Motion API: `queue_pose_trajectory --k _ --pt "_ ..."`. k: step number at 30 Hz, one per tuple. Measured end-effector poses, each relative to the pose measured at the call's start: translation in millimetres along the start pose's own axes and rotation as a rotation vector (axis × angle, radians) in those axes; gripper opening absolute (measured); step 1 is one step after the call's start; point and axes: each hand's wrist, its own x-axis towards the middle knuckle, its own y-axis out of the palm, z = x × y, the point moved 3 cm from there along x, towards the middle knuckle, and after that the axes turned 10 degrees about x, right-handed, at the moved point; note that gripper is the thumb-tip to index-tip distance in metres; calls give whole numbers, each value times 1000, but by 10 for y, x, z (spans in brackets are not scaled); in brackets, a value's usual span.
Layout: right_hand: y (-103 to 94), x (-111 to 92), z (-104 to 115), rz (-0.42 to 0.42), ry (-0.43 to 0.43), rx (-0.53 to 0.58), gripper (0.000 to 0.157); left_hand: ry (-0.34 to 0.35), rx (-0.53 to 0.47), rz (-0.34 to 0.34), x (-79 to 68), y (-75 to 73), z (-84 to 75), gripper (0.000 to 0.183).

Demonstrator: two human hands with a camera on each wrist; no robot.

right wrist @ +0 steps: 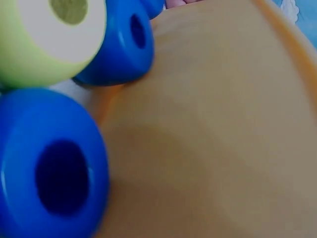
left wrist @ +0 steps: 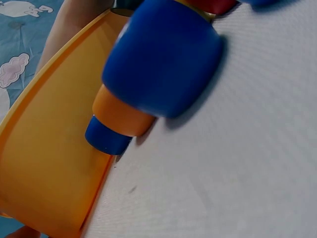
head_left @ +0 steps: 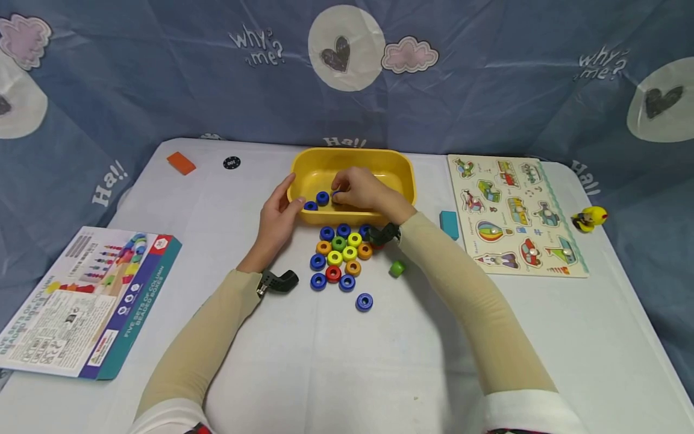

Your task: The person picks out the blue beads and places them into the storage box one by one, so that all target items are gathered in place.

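My left hand [head_left: 273, 224] holds the left end of a yellow plastic tub [head_left: 352, 155], thumb and fingers at its rim. Reaching over the near wall, my right hand [head_left: 362, 188] pinches a blue bead [head_left: 335, 197] inside, partly hidden by the fingers. Two more blue beads [head_left: 322, 198] lie in the tub near its left end. In front of it, ring-shaped beads in blue, orange, yellow, green and red sit in a close group, with a red bead [head_left: 333, 274] among them. The right wrist view shows a blue bead [right wrist: 62, 163] close beside the tub's outer wall [right wrist: 213, 124].
A single blue bead [head_left: 364, 302] and a green bead [head_left: 397, 269] lie apart nearby. At right are a teal block [head_left: 449, 225], a picture puzzle board [head_left: 515, 217] and a yellow toy duck [head_left: 589, 219]. Leftward lie a box [head_left: 81, 301], an orange block [head_left: 181, 163] and a black chip [head_left: 231, 163].
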Motion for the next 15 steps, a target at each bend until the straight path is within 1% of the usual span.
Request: queue_pose_trajectory --k 3,5,6,8,11,13,15 --pt "-72 -90 73 -8 -17 -24 29 -2 2 -1 1 1 -1 56" --pt "-138 -211 167 -18 -47 -28 31 -4 3 -1 -1 3 -7 56" --pt "-168 -289 223 -24 -76 -28 31 -5 4 -1 -3 4 -12 56" --pt "-212 -483 349 -38 -161 -26 30 -2 4 -4 -3 5 -15 56" --pt "-188 -807 500 -47 -331 -33 26 6 2 -5 -2 4 -15 56" --pt "-100 -1019 556 -24 -413 -30 22 12 -1 -4 -1 1 -9 56" --pt "35 -1194 563 30 -451 -22 19 17 -4 -2 2 1 -5 56"
